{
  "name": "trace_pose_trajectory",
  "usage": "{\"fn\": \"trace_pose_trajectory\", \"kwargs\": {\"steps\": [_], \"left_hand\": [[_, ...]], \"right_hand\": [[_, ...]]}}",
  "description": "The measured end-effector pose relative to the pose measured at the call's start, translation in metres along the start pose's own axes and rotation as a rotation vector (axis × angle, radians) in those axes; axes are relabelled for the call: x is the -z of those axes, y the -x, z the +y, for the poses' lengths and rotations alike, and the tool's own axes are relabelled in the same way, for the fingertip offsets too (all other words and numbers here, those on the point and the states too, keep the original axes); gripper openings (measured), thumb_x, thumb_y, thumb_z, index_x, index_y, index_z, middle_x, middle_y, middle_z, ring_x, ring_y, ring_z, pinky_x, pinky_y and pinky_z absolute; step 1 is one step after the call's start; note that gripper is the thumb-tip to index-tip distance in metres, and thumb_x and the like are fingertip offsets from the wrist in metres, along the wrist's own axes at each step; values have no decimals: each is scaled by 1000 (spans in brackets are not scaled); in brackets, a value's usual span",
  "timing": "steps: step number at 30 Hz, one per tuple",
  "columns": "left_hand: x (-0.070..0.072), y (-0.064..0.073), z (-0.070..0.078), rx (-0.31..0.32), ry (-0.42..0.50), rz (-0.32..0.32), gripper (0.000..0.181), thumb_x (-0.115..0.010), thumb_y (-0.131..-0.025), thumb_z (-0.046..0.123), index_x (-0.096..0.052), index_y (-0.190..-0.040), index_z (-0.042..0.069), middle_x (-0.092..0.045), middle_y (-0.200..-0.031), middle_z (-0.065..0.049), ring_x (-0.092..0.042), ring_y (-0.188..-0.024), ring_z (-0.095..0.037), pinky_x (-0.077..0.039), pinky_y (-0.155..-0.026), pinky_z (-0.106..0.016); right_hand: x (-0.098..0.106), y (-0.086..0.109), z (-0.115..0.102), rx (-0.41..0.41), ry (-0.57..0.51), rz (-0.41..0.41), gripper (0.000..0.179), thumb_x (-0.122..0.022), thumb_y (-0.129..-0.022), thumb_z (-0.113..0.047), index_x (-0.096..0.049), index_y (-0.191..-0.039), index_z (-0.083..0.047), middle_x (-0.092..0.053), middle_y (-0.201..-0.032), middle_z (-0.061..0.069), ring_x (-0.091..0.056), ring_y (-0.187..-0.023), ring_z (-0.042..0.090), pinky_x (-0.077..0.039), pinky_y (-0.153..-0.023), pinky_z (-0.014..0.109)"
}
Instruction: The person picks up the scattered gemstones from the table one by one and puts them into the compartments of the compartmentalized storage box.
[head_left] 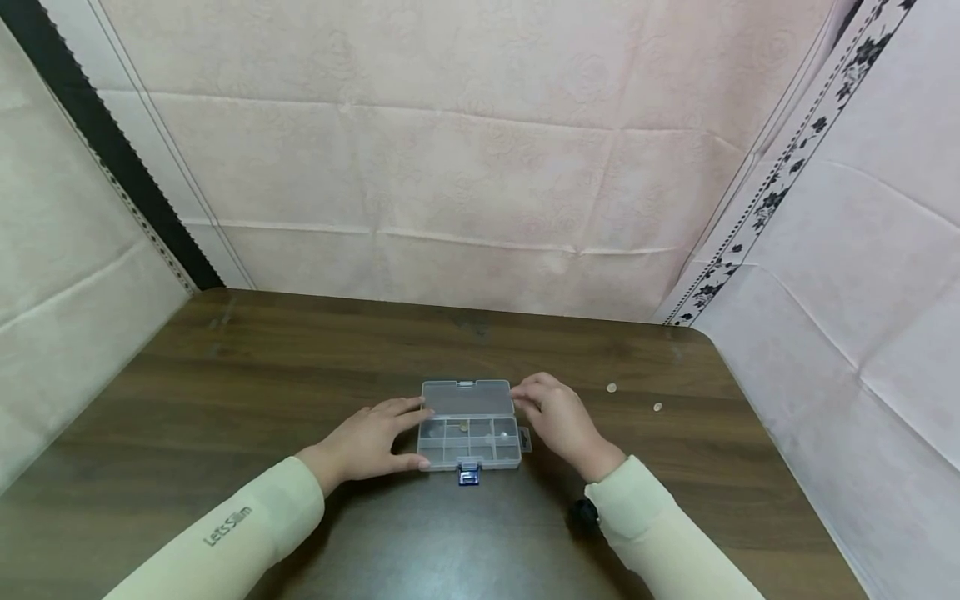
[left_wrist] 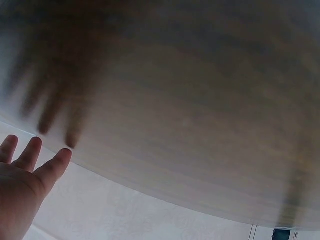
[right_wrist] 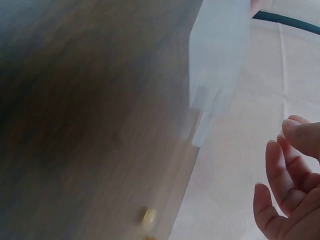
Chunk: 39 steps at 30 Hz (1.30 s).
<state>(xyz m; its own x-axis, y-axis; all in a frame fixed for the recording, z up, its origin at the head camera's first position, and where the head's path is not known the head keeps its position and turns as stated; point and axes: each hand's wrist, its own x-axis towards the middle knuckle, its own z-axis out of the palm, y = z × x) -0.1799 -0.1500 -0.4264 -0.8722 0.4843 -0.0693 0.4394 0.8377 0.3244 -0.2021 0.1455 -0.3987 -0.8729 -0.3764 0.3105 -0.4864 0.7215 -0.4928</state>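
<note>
A clear plastic compartment box (head_left: 468,454) lies on the table with its translucent lid (head_left: 468,398) folded back. One small yellowish round piece (head_left: 464,427) sits in an upper compartment; other contents are too faint to make out. My left hand (head_left: 371,442) rests at the box's left side, its thumb and extended fingers touching the edge. Beside the lid's right edge is my right hand (head_left: 555,417), fingers bent and thumb close to the index finger. Whether those fingertips pinch anything is unclear. In the right wrist view, the box's corner (right_wrist: 220,55) shows near the right fingers (right_wrist: 277,172).
Two small pale round pieces (head_left: 611,387) lie on the wooden table (head_left: 337,358) to the right of the right hand. A blue latch (head_left: 468,476) sticks out at the box's front, and a clear tab (head_left: 526,439) at its right. Patterned cloth (head_left: 450,183) hangs around the table.
</note>
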Motion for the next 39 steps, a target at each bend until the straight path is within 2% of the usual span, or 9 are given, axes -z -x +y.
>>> {"fn": "trace_pose_trajectory", "kwargs": {"steps": [11,19,33,39], "left_hand": [[1,2,1,-4,-1,2,80,-57,-82,70,-45,-146,24,-35,-154,-4,-34,-140,-33,-28,-105,-65],[2,3,2,5,8,-3,79,-58,-82,69,-45,-146,23,-35,-154,-5,-34,-139,-33,-28,-105,-65],[1,0,2,1,-5,3,79,-58,-82,69,-45,-146,24,-36,-154,-5,-35,-139,-32,-30,-104,-65],[1,0,2,-12,4,8,78,-58,-83,68,-46,-145,22,-37,-153,-6,-37,-137,-34,-31,-102,-67]], "right_hand": [[-4,-6,-15,51,-8,-20,18,-67,-89,-4,-74,-105,-7,-64,-103,3,-64,-86,15,-54,-71,31],[-6,-8,-20,34,-22,-60,19,-66,-91,-5,-73,-107,-7,-64,-105,3,-64,-87,15,-54,-72,29],[-14,-13,-30,89,-14,-105,18,-64,-92,-4,-73,-108,-7,-65,-107,5,-64,-88,14,-55,-75,29],[-18,-16,-37,98,-17,-135,19,-63,-93,-5,-73,-109,-6,-65,-109,7,-64,-94,18,-55,-79,31]]}}
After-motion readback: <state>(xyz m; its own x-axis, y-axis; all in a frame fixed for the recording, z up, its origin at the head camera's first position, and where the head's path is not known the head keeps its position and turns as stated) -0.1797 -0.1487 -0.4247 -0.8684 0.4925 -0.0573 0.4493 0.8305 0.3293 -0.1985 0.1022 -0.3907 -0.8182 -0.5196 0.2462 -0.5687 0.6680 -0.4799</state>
